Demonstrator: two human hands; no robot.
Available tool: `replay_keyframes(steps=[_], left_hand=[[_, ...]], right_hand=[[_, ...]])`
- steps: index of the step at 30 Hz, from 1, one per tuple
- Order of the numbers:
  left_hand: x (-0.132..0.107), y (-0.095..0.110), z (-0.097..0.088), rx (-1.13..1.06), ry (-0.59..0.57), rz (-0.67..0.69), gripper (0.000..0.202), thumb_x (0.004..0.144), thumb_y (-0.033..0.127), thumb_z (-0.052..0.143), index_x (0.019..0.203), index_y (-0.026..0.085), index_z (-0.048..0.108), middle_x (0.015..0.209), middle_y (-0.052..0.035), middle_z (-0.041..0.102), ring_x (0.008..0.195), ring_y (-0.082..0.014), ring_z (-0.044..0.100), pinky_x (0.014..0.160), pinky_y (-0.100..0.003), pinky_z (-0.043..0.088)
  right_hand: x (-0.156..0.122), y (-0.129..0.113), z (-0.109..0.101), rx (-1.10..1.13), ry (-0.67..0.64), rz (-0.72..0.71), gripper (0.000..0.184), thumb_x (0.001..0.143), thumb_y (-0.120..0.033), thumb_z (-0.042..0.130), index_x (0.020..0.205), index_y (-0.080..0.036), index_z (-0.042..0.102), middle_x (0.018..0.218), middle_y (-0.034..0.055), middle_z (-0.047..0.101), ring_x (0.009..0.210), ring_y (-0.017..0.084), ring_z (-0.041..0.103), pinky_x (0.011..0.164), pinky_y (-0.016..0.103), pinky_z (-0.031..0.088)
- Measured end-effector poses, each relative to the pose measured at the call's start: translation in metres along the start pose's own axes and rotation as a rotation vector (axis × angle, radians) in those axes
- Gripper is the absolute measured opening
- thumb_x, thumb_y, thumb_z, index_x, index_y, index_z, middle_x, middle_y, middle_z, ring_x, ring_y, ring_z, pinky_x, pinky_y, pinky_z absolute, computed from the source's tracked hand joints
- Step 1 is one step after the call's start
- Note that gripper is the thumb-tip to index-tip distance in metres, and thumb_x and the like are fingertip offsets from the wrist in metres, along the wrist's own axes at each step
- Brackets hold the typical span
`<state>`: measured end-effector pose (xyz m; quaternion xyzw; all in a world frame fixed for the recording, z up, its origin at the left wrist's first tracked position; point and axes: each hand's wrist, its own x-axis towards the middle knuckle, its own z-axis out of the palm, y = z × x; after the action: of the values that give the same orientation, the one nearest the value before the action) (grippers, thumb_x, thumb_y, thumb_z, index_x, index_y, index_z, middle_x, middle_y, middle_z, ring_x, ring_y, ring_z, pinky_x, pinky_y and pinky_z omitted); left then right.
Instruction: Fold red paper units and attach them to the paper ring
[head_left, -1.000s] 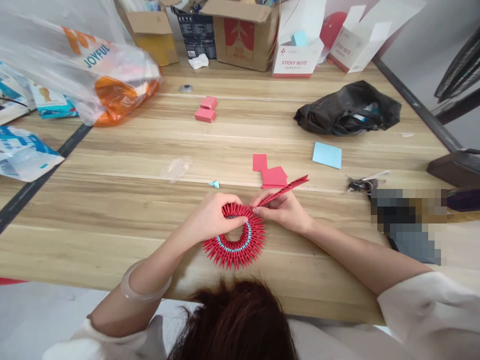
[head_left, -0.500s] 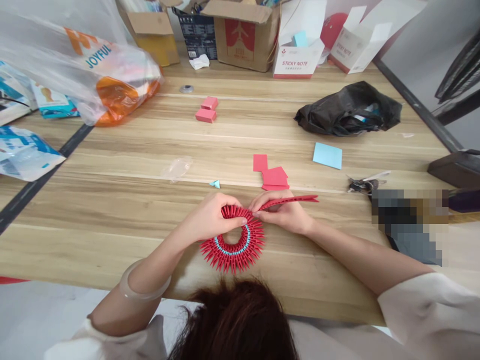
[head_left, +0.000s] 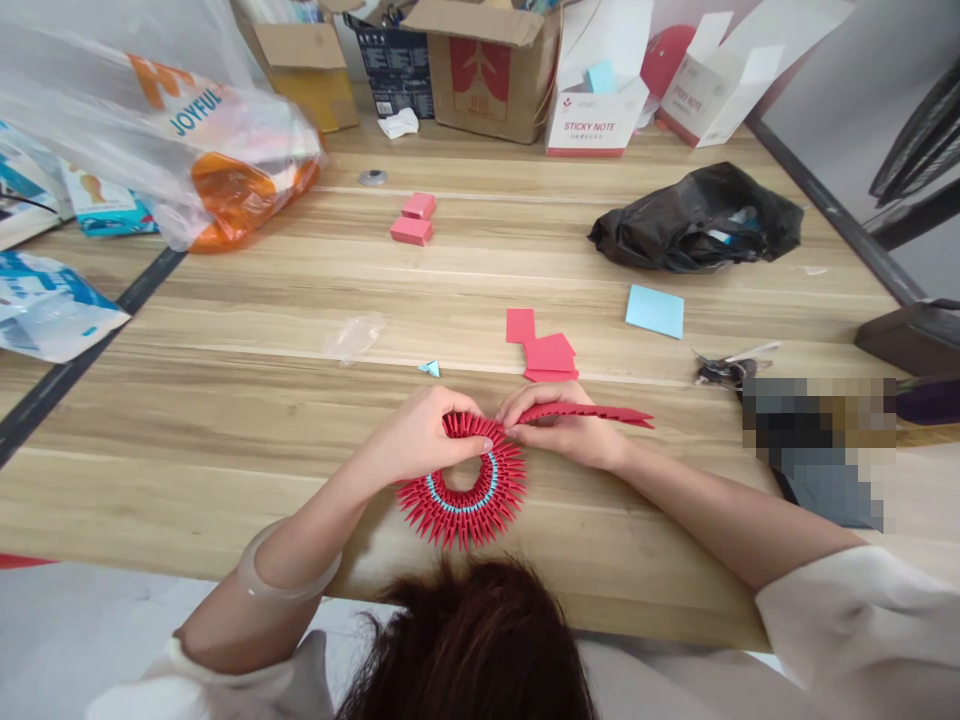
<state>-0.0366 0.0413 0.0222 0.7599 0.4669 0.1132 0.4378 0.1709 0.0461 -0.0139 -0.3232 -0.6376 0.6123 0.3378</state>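
Observation:
A ring of folded red paper pieces with a light blue inner band point(head_left: 466, 496) lies on the wooden table point(head_left: 225, 420) near its front edge. My left hand point(head_left: 420, 435) is closed over the ring's upper left part. My right hand point(head_left: 564, 428) pinches a chain of red folded pieces point(head_left: 600, 412) that sticks out flat to the right, its inner end meeting the ring's top. A small light blue folded piece point(head_left: 429, 368) lies just beyond my left hand.
Loose red sheets point(head_left: 546, 350) and a blue sheet point(head_left: 655, 310) lie beyond my hands. Two pink pads point(head_left: 412, 220), a black bag point(head_left: 694, 220), keys point(head_left: 724, 368), a clear wrapper point(head_left: 352, 335), plastic bags point(head_left: 172, 130) and cardboard boxes point(head_left: 487, 65) stand farther back.
The red chain in my right hand has swung down from pointing up-right to lying nearly level. The ring has shifted slightly. My left hand has stayed on the ring.

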Motion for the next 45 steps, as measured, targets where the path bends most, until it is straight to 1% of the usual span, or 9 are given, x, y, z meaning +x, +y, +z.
replay_keyframes(steps=[3,5,9,16,19,24,29,35,45], left_hand=[[-0.0002,0.0003,-0.0005,0.004,0.014,-0.001,0.023,0.075,0.033,0.06,0.077,0.013,0.069,0.064,-0.002,0.063,0.059,-0.0113,0.051,0.057,-0.022,0.038],[-0.0005,0.0009,-0.001,0.013,0.03,-0.001,0.023,0.075,0.034,0.06,0.079,0.013,0.068,0.065,-0.0021,0.064,0.06,-0.0116,0.052,0.058,-0.023,0.039],[-0.0009,0.0017,-0.0011,0.036,0.058,-0.014,0.022,0.075,0.034,0.061,0.081,0.014,0.067,0.069,-0.0021,0.066,0.061,-0.0115,0.054,0.06,-0.023,0.039],[-0.0011,0.0041,0.0009,0.069,0.089,0.015,0.016,0.076,0.029,0.059,0.08,0.015,0.066,0.068,-0.0003,0.066,0.061,-0.0107,0.055,0.059,-0.023,0.037],[-0.0013,0.0065,0.0009,0.074,0.103,0.037,0.016,0.077,0.026,0.054,0.08,0.015,0.066,0.07,-0.001,0.067,0.062,-0.0106,0.056,0.06,-0.023,0.038],[-0.0013,0.009,0.002,0.087,0.129,0.007,0.017,0.073,0.023,0.054,0.078,0.015,0.068,0.066,-0.0001,0.066,0.057,-0.0095,0.053,0.056,-0.022,0.037],[-0.0015,0.0099,0.0045,0.119,0.173,-0.021,0.016,0.07,0.023,0.057,0.077,0.015,0.069,0.062,0.0012,0.065,0.055,-0.0085,0.051,0.054,-0.02,0.036],[-0.0005,0.0072,0.0073,0.164,0.168,0.001,0.016,0.073,0.024,0.055,0.074,0.015,0.068,0.06,0.0019,0.062,0.054,-0.008,0.049,0.053,-0.021,0.033],[0.0004,0.0059,0.0037,0.15,0.096,0.023,0.016,0.073,0.03,0.061,0.079,0.016,0.066,0.064,0.0022,0.064,0.057,-0.009,0.052,0.057,-0.022,0.034]], right_hand=[[0.0007,0.0002,0.0011,-0.007,0.059,0.034,0.016,0.07,-0.024,0.073,0.082,-0.015,0.066,0.088,0.0054,0.067,0.08,0.013,0.064,0.073,0.027,0.053],[0.0018,0.0013,0.0023,0.075,0.106,0.083,0.023,0.067,-0.024,0.076,0.084,-0.015,0.063,0.086,0.0044,0.067,0.077,0.012,0.064,0.071,0.026,0.054],[0.0029,0.0041,0.0045,0.221,0.139,0.108,0.024,0.064,-0.02,0.077,0.081,-0.015,0.061,0.079,0.0031,0.068,0.074,0.012,0.066,0.072,0.027,0.055],[-0.0018,0.0056,0.0052,0.099,0.133,0.016,0.018,0.07,-0.025,0.074,0.082,-0.016,0.063,0.088,0.0043,0.066,0.084,0.014,0.063,0.078,0.03,0.054],[-0.0021,0.0036,0.0056,0.09,0.129,-0.011,0.017,0.071,-0.025,0.073,0.08,-0.017,0.062,0.087,0.0041,0.066,0.083,0.013,0.063,0.076,0.029,0.054],[-0.0018,-0.0017,0.0075,-0.047,0.161,-0.064,0.013,0.07,-0.023,0.073,0.075,-0.016,0.063,0.084,0.0047,0.067,0.079,0.014,0.063,0.074,0.029,0.054],[-0.0021,-0.0025,0.0068,-0.09,0.15,-0.079,0.011,0.072,-0.022,0.072,0.074,-0.016,0.063,0.084,0.0046,0.066,0.08,0.014,0.063,0.075,0.029,0.053],[-0.0008,0.0033,0.0054,0.026,0.084,0.008,0.014,0.073,-0.024,0.07,0.08,-0.016,0.062,0.083,0.0033,0.064,0.077,0.012,0.062,0.071,0.028,0.054],[0.0054,0.0056,0.0024,0.182,0.099,0.184,0.02,0.065,-0.021,0.076,0.076,-0.014,0.062,0.072,0.0013,0.066,0.067,0.01,0.063,0.069,0.026,0.052]])
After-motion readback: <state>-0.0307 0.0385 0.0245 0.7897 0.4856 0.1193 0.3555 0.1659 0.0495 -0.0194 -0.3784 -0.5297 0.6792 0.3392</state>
